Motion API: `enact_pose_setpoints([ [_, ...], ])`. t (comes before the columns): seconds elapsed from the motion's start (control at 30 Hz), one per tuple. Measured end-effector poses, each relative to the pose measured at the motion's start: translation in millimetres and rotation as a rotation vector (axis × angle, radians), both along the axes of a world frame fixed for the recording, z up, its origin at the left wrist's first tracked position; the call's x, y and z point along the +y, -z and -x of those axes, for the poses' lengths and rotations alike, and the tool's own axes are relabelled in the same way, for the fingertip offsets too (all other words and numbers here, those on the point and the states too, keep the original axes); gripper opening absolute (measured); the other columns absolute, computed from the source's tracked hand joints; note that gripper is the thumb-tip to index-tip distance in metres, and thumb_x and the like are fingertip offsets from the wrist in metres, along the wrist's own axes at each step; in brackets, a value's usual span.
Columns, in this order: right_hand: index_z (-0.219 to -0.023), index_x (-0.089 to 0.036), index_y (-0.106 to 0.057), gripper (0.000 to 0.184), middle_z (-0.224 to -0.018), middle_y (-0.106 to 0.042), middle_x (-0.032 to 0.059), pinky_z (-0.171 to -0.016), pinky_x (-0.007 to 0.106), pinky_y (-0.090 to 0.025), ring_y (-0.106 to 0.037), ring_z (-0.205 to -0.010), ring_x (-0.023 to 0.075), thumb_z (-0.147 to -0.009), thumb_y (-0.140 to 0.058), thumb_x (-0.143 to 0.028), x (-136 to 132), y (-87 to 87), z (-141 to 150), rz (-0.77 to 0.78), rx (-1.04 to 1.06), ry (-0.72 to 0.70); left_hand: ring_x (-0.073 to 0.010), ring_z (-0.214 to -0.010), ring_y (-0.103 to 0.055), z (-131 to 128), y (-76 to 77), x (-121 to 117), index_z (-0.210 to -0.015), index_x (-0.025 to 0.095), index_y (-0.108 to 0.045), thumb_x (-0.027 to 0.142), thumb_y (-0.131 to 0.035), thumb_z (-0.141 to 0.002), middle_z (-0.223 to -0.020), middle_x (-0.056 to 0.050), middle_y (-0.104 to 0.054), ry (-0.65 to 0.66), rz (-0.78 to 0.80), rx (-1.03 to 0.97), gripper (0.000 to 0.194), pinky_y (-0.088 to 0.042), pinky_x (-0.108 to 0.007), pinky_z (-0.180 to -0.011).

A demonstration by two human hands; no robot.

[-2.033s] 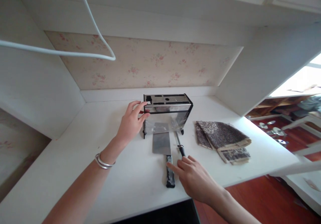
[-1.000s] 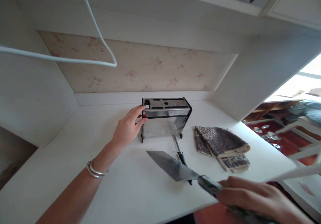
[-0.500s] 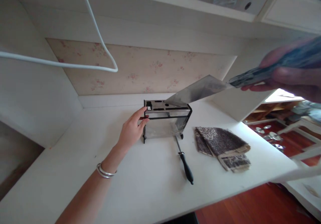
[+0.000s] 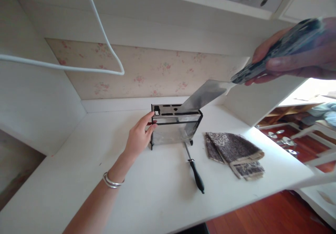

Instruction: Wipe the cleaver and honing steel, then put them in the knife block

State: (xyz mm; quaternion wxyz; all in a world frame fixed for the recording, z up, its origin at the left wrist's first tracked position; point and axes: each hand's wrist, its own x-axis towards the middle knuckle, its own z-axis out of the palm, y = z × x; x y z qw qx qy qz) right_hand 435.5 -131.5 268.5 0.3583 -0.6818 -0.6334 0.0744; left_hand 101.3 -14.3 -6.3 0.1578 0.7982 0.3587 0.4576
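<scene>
A metal knife block (image 4: 175, 129) with a slotted black top stands on the white counter (image 4: 147, 188). My left hand (image 4: 139, 137) grips its left end, thumb and fingers closed on the corner. My right hand (image 4: 296, 57), raised at the upper right, is closed round the dark handle of a cleaver (image 4: 203, 96). The cleaver's broad blade slants down to the left, with its front corner at a slot in the block's top. A sharpening steel (image 4: 195, 172) with a black handle lies on the counter in front of the block.
Folded patterned cloths (image 4: 233, 150) lie right of the block. A white hanger wire (image 4: 78, 64) hangs at the upper left. White cupboard walls enclose the counter on both sides, a shelf runs overhead, and the counter's front edge drops to a red wooden floor (image 4: 265, 213).
My right hand took the cleaver off the counter, swung it up and brought its blade down to the block's top. My left hand stayed on the block.
</scene>
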Motion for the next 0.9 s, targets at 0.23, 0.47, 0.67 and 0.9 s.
enact_pose_setpoints([
  [0.23, -0.105, -0.014, -0.066, 0.023, -0.099, -0.071, -0.0014, -0.076, 0.021, -0.054, -0.068, -0.089, 0.0133, -0.086, -0.057, -0.023, 39.1, -7.5, 15.1, 0.327, 0.133, -0.157, -0.0158, -0.095, -0.067, -4.9, 2.3, -10.8, -0.130, 0.025, -0.049, 0.030, -0.053, -0.091, -0.122, -0.006, -0.062, -0.016, -0.029, -0.051, 0.039, -0.060, -0.025, -0.071],
  [0.47, -0.094, -0.007, -0.068, 0.033, -0.090, -0.070, 0.0085, -0.081, 0.031, -0.058, -0.069, -0.081, 0.0163, -0.079, -0.069, -0.036, 78.3, 45.6, 44.1, 0.557, 0.240, -0.375, -0.0137, -0.091, -0.067, -7.9, -1.7, -18.7, -0.127, 0.027, -0.051, 0.029, -0.053, -0.091, -0.126, -0.005, -0.058, -0.016, -0.057, -0.067, 0.037, -0.061, -0.023, -0.070],
  [0.67, -0.086, -0.021, -0.072, 0.027, -0.090, -0.071, 0.0055, -0.078, 0.035, -0.060, -0.068, -0.084, 0.0212, -0.067, -0.077, -0.039, 87.8, 94.8, 36.6, 0.638, 0.175, -0.391, -0.0120, -0.088, -0.065, -7.4, 0.0, -14.4, -0.129, 0.027, -0.049, 0.031, -0.054, -0.091, -0.126, -0.006, -0.054, -0.012, -0.056, -0.044, 0.039, -0.060, -0.022, -0.066],
  [0.9, -0.083, -0.020, -0.072, 0.025, -0.075, -0.068, 0.0049, -0.064, 0.035, -0.059, -0.066, -0.073, 0.0205, -0.067, -0.077, -0.039, 86.7, 108.8, 33.1, 0.430, 0.106, -0.399, -0.0153, -0.086, -0.061, -6.1, 3.5, -22.5, -0.129, 0.028, -0.049, 0.034, -0.055, -0.089, -0.122, -0.010, -0.051, -0.206, -0.243, 0.064, 0.041, -0.057, -0.027, -0.066],
])
